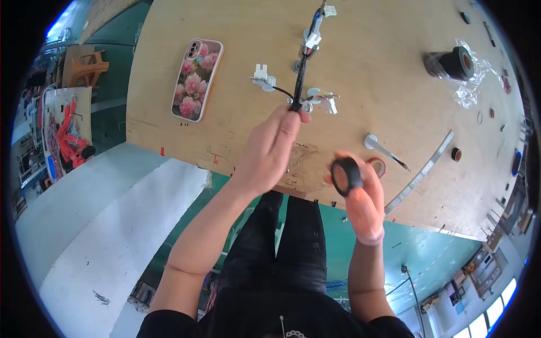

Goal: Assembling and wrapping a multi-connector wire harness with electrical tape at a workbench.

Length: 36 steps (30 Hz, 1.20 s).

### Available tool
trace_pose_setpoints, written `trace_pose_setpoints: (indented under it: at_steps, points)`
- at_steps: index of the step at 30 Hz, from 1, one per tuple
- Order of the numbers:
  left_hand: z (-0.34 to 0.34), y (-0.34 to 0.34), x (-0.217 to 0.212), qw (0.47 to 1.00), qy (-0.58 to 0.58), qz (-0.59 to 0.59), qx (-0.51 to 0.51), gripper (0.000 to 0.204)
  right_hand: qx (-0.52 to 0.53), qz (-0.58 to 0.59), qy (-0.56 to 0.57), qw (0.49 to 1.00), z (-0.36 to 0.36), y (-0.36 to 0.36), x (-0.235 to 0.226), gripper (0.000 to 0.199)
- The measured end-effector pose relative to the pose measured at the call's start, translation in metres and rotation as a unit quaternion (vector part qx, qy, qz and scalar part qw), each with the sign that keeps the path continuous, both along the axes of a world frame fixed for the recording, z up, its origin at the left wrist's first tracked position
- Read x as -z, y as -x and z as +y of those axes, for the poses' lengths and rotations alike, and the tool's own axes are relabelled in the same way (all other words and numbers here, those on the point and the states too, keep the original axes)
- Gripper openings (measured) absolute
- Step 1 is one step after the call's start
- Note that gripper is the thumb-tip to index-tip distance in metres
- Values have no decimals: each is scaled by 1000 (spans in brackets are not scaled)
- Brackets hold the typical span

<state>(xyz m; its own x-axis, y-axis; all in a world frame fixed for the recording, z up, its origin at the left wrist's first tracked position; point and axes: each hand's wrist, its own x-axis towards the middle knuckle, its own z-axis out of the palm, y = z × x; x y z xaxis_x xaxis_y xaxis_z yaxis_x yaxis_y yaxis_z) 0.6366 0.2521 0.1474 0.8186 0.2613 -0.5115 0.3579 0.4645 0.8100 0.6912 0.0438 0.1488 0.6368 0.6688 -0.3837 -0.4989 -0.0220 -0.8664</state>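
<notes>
My left hand (267,152) closes round the lower end of a black-wrapped wire harness (301,79) that runs up the wooden board. White connectors hang from its branches: one connector (261,72) at the left, another (331,105) at the right and a third (313,40) farther up. In my right hand (367,205) is a roll of black tape (347,176), held between thumb and fingers above the board's near edge. A pale band circles the right wrist. The left fingertips are partly hidden.
A phone in a flowered case (197,80) lies at the left. Right of my hands are a white-headed tool (386,151), a red-rimmed tape roll (377,167), a metal ruler (420,172) and a small dark roll (456,154). A larger black roll (457,63) sits in clear plastic.
</notes>
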Motion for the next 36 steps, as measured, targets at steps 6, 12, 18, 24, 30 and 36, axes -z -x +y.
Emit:
trace_pose_setpoints:
  at_steps: [6, 12, 18, 24, 30, 36]
  points:
    - [6, 2, -3, 991, -103, 24, 83, 28, -32, -50, -39, 997, 45, -29, 10, 34]
    - [8, -1, -7, 996, -69, 20, 50, 29, -111, -190, -10, 975, 48, -42, 12, 32]
    - [9, -5, 3, 997, -31, 14, 66, 22, -163, -204, 14, 965, 45, -49, 10, 33]
    - [1, -5, 0, 988, -151, 4, 28, 23, -172, -403, 127, 890, 43, -34, -11, 32]
    - [-1, 2, -5, 988, -152, 15, 29, 19, -141, -436, 166, 873, 43, -29, 3, 36]
    - [9, 13, 1, 990, 107, 57, -77, 24, -114, -584, 363, 717, 42, -14, 37, 38]
